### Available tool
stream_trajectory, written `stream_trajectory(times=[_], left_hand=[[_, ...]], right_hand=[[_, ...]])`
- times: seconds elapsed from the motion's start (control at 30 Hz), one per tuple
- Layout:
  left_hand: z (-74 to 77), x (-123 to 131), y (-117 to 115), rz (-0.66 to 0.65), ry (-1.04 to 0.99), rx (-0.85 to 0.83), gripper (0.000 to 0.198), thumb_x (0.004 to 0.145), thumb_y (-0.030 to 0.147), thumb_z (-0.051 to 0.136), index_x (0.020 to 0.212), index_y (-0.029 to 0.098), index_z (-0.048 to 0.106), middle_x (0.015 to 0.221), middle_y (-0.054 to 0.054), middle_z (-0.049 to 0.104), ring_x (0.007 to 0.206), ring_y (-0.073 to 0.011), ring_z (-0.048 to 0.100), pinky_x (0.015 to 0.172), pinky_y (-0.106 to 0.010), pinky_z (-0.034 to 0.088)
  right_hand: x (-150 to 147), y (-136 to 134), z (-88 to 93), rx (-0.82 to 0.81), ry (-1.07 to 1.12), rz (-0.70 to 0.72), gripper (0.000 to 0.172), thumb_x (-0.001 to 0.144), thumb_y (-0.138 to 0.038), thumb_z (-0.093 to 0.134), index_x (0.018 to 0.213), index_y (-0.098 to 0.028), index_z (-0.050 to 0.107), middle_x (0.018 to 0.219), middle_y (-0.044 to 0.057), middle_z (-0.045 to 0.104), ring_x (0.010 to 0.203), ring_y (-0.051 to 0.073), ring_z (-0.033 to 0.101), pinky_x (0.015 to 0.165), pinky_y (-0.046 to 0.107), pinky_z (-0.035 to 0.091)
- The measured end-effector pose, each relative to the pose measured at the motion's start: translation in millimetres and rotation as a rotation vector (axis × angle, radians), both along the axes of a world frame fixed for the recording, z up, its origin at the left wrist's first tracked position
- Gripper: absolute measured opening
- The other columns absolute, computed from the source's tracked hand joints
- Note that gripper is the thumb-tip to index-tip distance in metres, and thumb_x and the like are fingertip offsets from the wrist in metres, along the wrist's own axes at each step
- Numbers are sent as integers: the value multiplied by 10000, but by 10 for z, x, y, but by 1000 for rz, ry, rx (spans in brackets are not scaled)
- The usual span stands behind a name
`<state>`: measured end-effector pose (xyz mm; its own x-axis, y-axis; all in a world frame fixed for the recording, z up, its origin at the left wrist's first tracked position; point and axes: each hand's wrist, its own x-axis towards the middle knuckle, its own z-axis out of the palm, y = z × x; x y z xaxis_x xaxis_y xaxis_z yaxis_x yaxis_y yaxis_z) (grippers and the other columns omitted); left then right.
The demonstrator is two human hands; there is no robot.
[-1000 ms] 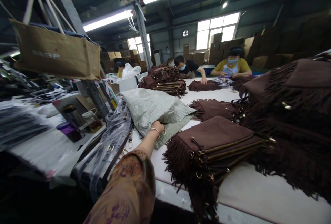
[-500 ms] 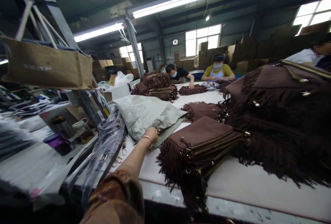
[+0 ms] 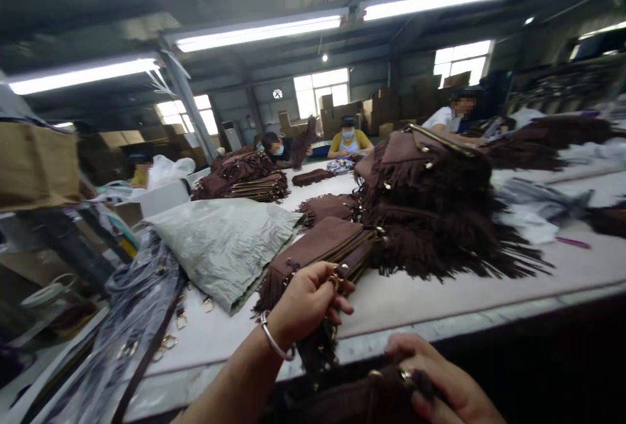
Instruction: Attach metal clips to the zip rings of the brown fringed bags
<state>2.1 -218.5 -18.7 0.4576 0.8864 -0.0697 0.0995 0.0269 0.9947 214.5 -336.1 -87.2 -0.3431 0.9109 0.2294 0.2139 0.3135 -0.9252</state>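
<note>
Over the table's front edge, my left hand (image 3: 313, 300), with a bangle on its wrist, pinches a small dark brown leather tab with gold metal hardware (image 3: 337, 272). My right hand (image 3: 445, 378) is at the lower right, its fingers closed on a dark brown bag (image 3: 342, 404) near a gold ring. Most of this bag is dark and cut off by the lower edge of the picture. Just behind my left hand lies a stack of brown fringed bags (image 3: 323, 238) with gold zippers. Left of it rests a crumpled grey-green woven sack (image 3: 220, 241).
Plastic-wrapped straps (image 3: 141, 306) with metal clasps lie at the table's left. A tall pile of fringed bags (image 3: 420, 196) stands right of centre, another pile (image 3: 244, 176) farther back. Several co-workers sit across the white table (image 3: 489, 293). A brown bag (image 3: 39, 163) hangs at left.
My left hand has come back from the sack towards me, holding the tab. My right hand and the bag have come into view. The view has swung right. A co-worker has lifted a fringed piece.
</note>
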Motion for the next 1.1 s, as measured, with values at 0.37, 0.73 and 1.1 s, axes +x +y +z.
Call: stream_trajectory(times=[0.37,0.73,1.1], left_hand=[[-467,991,-358,-193,233,93,106,788,241,615,809,139,635,675,-8,635,567,-107,589,500,-193,445],[-554,959,-423,-254,7,-29,292,835,394,657,982,152,586,897,-67,705,761,-156,658,656,-243,501],[-724,854,-677,-169,508,485,254,953,317,451,1013,240,685,948,-63,713,864,-223,638,774,-310,479]], right_hand=[[353,-353,-156,157,-165,-370,197,940,-284,479,976,-239,668,1261,83,541,1215,251,494,1030,388,437],[452,-261,-308,-3,71,-364,235,961,-340,459,949,-216,657,933,49,626,872,180,601,788,274,511],[399,-161,-502,-61,121,-584,278,920,-396,539,1036,-200,697,1005,71,669,925,207,620,831,289,520]])
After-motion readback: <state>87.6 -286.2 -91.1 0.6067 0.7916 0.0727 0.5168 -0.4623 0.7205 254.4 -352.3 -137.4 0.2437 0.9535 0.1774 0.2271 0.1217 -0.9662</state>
